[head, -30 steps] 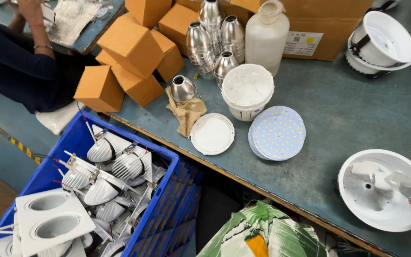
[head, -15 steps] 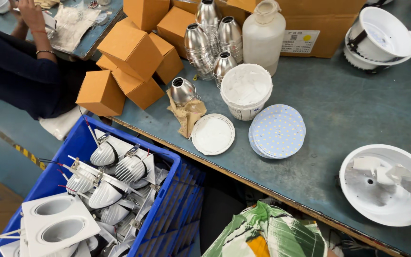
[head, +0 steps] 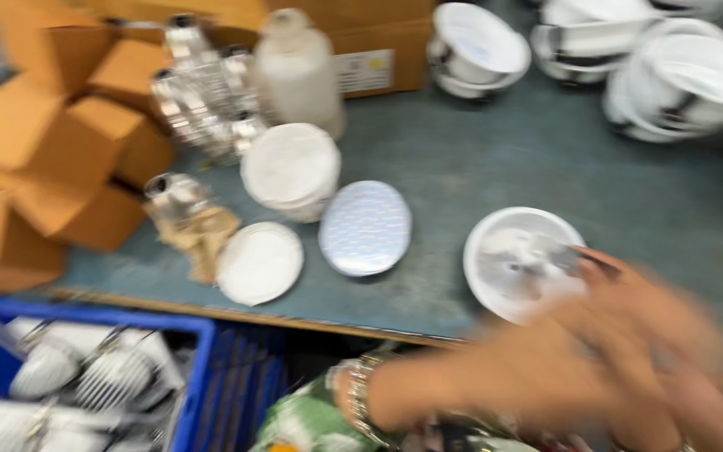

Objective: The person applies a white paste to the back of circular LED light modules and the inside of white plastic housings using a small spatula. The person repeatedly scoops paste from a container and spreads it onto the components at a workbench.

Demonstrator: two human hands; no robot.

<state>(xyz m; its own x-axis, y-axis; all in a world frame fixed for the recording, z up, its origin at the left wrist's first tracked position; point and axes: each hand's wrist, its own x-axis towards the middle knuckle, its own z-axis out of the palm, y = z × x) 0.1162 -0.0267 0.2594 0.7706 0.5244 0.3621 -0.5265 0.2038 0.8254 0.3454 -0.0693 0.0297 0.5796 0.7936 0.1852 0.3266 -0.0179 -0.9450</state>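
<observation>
A white round lamp housing (head: 504,251) lies on the grey-green table (head: 462,159) near its front edge. My left hand (head: 629,335), with a beaded bracelet on the wrist, reaches across from the lower left and hovers at the housing's near right rim. A thin dark piece (head: 596,261) sticks out by its fingertips. My right hand (head: 713,410) sits just below and to the right of it. Both hands are smeared by motion, so their fingers and grip cannot be made out.
Left of the housing lie a bluish dotted disc (head: 366,228), a flat white disc (head: 259,262) and a stack of white covers (head: 290,167). Behind stand a white bottle (head: 299,71), silver reflectors (head: 202,92), orange boxes (head: 69,142) and white housings (head: 679,75). A blue crate (head: 202,368) of lamp parts sits below.
The view has swung right and closer to the table. My left arm has come in from the lower left toward the white housing, and both hands now fill the lower right.
</observation>
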